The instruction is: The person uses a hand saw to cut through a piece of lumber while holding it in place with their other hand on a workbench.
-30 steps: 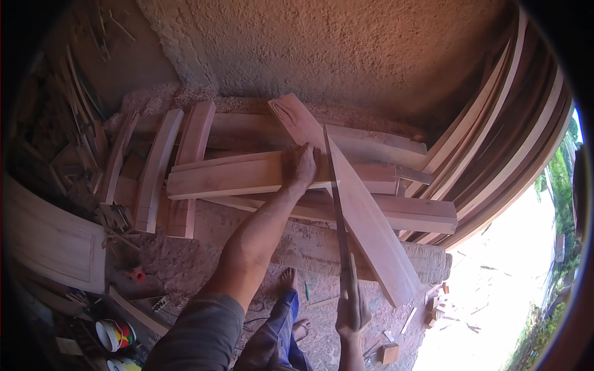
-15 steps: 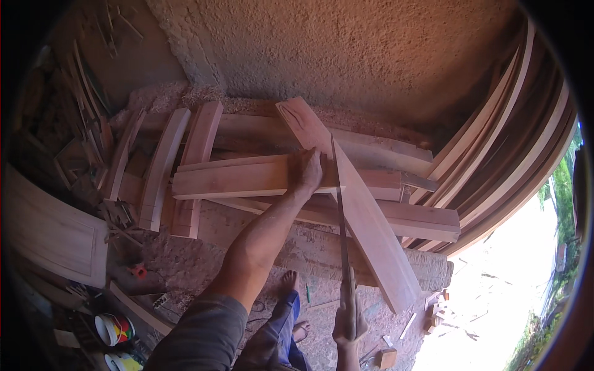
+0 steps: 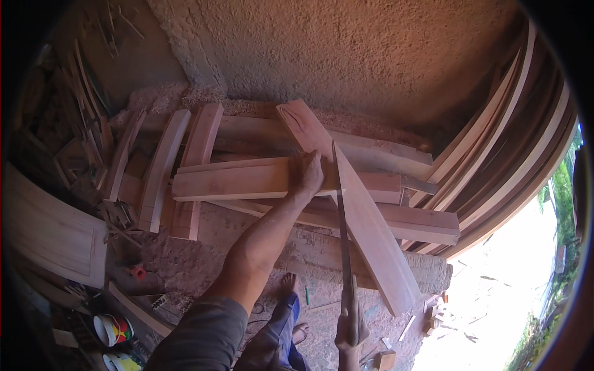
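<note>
My right hand (image 3: 351,328) is closed round the handle of a handsaw (image 3: 343,232), low in the view. The long narrow blade points away from me and crosses a thick wooden beam (image 3: 235,179) that lies left to right. Over that beam slants a wide plank (image 3: 374,232), just right of the blade. Bearing down from the left, my left hand (image 3: 307,171) grips the beam close to the blade, by the plank's edge. Its fingertips are partly hidden.
Several shorter timbers (image 3: 164,170) lie at the left. A rough log (image 3: 309,247) runs under the work. Long boards (image 3: 495,142) lean at the right, beside a rough wall (image 3: 346,55). A panel (image 3: 55,229) and a paint bucket (image 3: 113,329) stand at the lower left.
The saw and my right hand have shifted slightly toward me, down the view. My left hand stays in place on the beam.
</note>
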`<state>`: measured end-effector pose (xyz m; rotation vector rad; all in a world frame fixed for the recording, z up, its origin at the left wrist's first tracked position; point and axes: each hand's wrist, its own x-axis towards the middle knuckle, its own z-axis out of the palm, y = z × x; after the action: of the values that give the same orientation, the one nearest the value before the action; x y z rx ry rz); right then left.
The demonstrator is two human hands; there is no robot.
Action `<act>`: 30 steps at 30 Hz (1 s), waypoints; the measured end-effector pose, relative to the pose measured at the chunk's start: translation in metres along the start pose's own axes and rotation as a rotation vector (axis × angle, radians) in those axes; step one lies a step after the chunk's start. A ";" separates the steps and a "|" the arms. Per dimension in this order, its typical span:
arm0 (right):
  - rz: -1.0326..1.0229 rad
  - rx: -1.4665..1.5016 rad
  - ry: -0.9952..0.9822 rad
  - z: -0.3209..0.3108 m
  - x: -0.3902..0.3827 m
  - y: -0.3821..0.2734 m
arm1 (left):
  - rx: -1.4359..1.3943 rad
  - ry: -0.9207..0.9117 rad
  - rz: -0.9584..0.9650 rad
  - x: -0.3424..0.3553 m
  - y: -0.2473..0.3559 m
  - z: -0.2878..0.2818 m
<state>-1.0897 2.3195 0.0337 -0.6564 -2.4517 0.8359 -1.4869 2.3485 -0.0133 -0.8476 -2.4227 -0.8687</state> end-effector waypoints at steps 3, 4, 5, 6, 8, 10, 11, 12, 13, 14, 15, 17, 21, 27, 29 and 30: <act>-0.196 0.106 0.184 0.055 0.116 0.022 | -0.062 -0.043 -0.007 0.013 0.012 -0.003; -0.176 0.122 0.166 0.061 0.122 0.019 | -0.047 -0.056 -0.006 0.011 0.008 -0.004; -0.152 0.127 0.146 0.065 0.123 0.017 | -0.044 -0.072 -0.008 0.009 0.005 -0.003; -0.128 0.128 0.112 0.063 0.119 0.016 | -0.021 -0.108 -0.034 0.001 0.002 -0.002; -0.134 0.049 0.111 0.037 0.054 0.016 | 0.024 -0.153 -0.068 0.006 -0.009 -0.002; -0.002 0.004 -0.065 -0.010 -0.018 -0.007 | 0.065 -0.140 -0.067 0.005 -0.006 -0.009; -0.026 0.071 0.031 -0.023 -0.062 0.005 | 0.046 -0.137 -0.061 0.004 0.009 -0.001; 0.060 0.032 -0.057 -0.027 -0.061 0.000 | 0.036 -0.089 -0.043 0.001 0.008 0.001; 0.145 -0.009 -0.145 -0.031 -0.061 -0.007 | 0.025 -0.042 -0.026 -0.003 0.007 0.003; 0.019 0.004 -0.029 -0.019 -0.050 0.004 | 0.008 0.018 -0.002 0.001 0.008 0.004; -0.115 0.027 0.077 -0.003 -0.039 0.015 | 0.016 0.012 -0.010 0.000 0.000 -0.001; -0.062 0.119 0.174 0.039 0.047 0.023 | -0.035 -0.004 0.007 0.005 0.006 0.004; -0.181 0.096 0.142 0.054 0.121 0.013 | -0.006 -0.052 0.010 0.003 0.000 -0.002; 0.034 0.115 -0.067 -0.022 -0.045 -0.001 | 0.019 -0.103 -0.039 0.000 0.001 0.005; 0.062 0.094 -0.067 -0.029 -0.023 -0.021 | 0.021 -0.121 -0.047 -0.001 0.003 0.009; 0.092 0.093 -0.102 -0.024 -0.004 -0.029 | 0.024 -0.073 -0.041 -0.004 -0.007 0.007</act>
<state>-1.0813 2.3073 0.0688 -0.7128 -2.4709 1.0368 -1.4899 2.3473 -0.0233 -0.8371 -2.5170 -0.8355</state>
